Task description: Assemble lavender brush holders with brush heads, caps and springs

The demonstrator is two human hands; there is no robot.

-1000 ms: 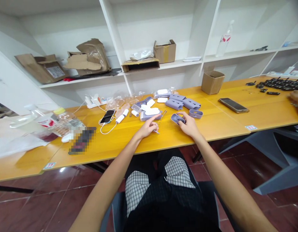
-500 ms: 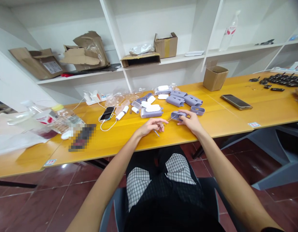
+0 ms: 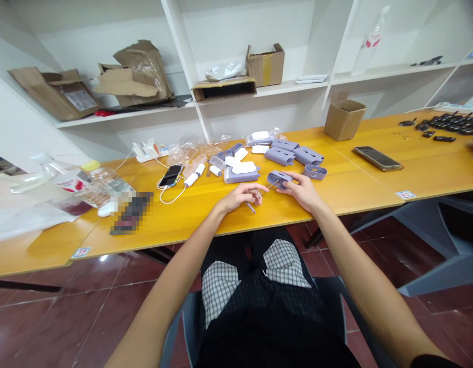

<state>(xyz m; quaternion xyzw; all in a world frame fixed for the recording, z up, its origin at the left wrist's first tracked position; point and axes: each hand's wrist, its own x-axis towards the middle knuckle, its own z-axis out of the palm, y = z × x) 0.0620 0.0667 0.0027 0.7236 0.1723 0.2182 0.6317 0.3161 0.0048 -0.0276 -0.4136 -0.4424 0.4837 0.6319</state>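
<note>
My right hand (image 3: 303,193) is closed on a hollow lavender plastic casing (image 3: 275,177) just above the tabletop, its open end turned to the left. Small shiny bits, too small to name, show at that end. My left hand (image 3: 241,197) is beside it on the left, fingers curled and the index finger reaching toward the casing. A slim blue-purple stick (image 3: 251,207) juts out below the left fingers, held in them. Behind the hands lies a lavender casing with a white cover (image 3: 242,171). A short lavender ring-shaped part (image 3: 314,171) rests behind the right hand.
Several lavender casings (image 3: 280,156) lie farther back. At left are a charging phone (image 3: 170,176), white-and-lavender sticks (image 3: 194,175), a power strip (image 3: 150,150) and plastic bottles (image 3: 106,176). To the right stand a cardboard box (image 3: 344,120), another phone (image 3: 376,157) and black parts (image 3: 454,124).
The right hand has tilted the casing a little, so more of its open end shows. The left hand stays close by with the stick. The whole view has shifted slightly.
</note>
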